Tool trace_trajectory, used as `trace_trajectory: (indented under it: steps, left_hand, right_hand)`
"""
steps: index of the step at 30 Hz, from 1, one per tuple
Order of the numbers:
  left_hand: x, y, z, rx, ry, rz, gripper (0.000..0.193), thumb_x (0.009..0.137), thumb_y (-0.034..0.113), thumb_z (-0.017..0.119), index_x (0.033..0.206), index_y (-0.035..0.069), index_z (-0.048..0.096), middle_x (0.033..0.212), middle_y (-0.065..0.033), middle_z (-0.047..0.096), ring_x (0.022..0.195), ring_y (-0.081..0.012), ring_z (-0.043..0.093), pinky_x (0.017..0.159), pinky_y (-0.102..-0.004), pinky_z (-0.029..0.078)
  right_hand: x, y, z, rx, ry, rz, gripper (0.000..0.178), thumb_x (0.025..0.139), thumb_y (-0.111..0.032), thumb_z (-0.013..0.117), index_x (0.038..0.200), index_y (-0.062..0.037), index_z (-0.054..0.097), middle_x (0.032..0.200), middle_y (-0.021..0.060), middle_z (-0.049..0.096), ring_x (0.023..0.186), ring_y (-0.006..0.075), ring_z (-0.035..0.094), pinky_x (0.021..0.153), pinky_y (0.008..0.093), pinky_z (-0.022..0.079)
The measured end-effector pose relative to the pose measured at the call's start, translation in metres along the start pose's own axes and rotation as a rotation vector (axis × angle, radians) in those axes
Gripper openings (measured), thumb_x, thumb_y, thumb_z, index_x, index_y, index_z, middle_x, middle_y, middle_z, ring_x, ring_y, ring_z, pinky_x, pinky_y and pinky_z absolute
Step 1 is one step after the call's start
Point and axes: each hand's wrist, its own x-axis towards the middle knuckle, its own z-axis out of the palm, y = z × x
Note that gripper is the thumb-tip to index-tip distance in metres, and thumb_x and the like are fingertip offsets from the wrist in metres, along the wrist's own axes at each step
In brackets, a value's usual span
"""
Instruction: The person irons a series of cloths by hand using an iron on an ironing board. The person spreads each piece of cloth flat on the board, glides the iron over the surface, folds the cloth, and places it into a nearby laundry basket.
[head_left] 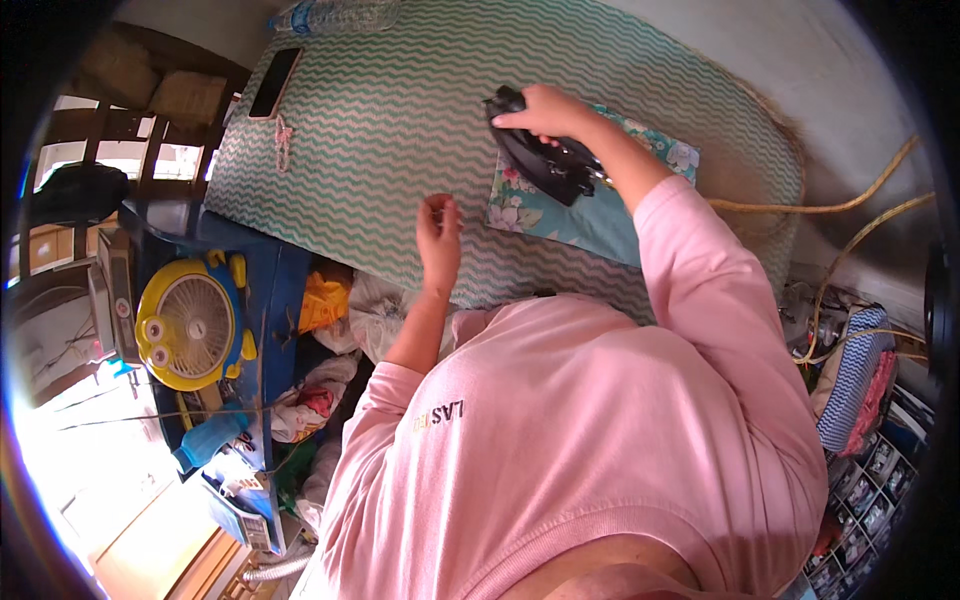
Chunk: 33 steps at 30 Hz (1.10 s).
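We see the right hand (552, 112) with its grip closed around the top of a black iron (545, 165); this hold from above seems chosen to let us keep the sole side turned to the floral teal cloth (590, 228). The iron is at the left part of this cloth, over its edge; whether it touches or is slightly lifted, we cannot tell. Its long axis goes slantwise, from upper left to lower right of our view, but which of the 2 ends is the tip we cannot say surely. The left hand (438, 228) is empty, its grip loosely half-curled, beside the cloth and above the zigzag-covered tabletop (370, 170), probably kept apart for safety from heat. The phone (274, 84) lies well apart at the far left, perhaps so that we have free space around the iron.
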Motion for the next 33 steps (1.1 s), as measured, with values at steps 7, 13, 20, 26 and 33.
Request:
trace_trajectory:
  steps: [7,13,20,26,33]
  left_hand:
    - [0.033,0.033,0.014,-0.09,0.231,0.188,0.014,0.086,0.012,0.042,0.095,0.002,0.046,0.089,-0.004,0.049,0.079,-0.0108,0.047,0.068,-0.0238,0.039]
    - [0.027,0.027,0.064,1.07,-0.361,0.826,0.049,0.08,0.025,0.049,0.123,0.006,0.034,0.13,-0.0094,0.031,0.121,-0.0259,0.028,0.097,-0.0452,0.021]
    - [0.026,-0.005,0.078,1.252,-0.516,0.702,0.06,0.083,0.039,0.041,0.131,0.009,0.021,0.137,-0.0043,0.019,0.127,-0.0231,0.013,0.101,-0.0454,0.01]
    - [0.046,-0.002,0.078,0.907,-0.311,0.545,0.058,0.076,0.025,0.056,0.124,0.004,0.032,0.123,-0.0175,0.035,0.112,-0.0321,0.033,0.092,-0.0426,0.027]
    - [0.117,0.037,0.114,0.494,-0.379,-0.167,0.06,0.069,0.021,0.065,0.116,-0.003,0.036,0.087,-0.0136,0.053,0.08,-0.0233,0.054,0.062,-0.0299,0.044]
  right_hand:
    - [-0.069,-0.001,0.067,-0.265,-0.286,-0.141,0.048,0.066,-0.039,0.063,0.083,0.0056,0.055,0.074,0.0217,0.059,0.067,0.0313,0.059,0.063,0.0368,0.046]
    - [-0.139,0.04,0.029,-0.235,-0.038,-0.041,0.046,0.066,-0.038,0.063,0.09,0.0007,0.057,0.086,0.0218,0.058,0.084,0.0341,0.055,0.072,0.037,0.043]
    - [-0.144,0.14,-0.073,0.216,0.385,0.372,0.044,0.067,-0.043,0.064,0.077,-0.0014,0.052,0.052,0.0039,0.047,0.04,0.0124,0.046,0.034,0.0256,0.037]
    - [-0.182,0.207,-0.134,0.277,0.646,0.587,0.045,0.067,-0.044,0.065,0.074,-0.0031,0.048,0.052,0.0023,0.046,0.041,0.0101,0.047,0.036,0.024,0.039]
    - [-0.15,0.175,-0.113,-0.624,1.104,0.031,0.026,0.075,-0.023,0.055,0.094,-0.004,0.056,0.092,0.012,0.056,0.083,0.0319,0.053,0.072,0.0396,0.041]
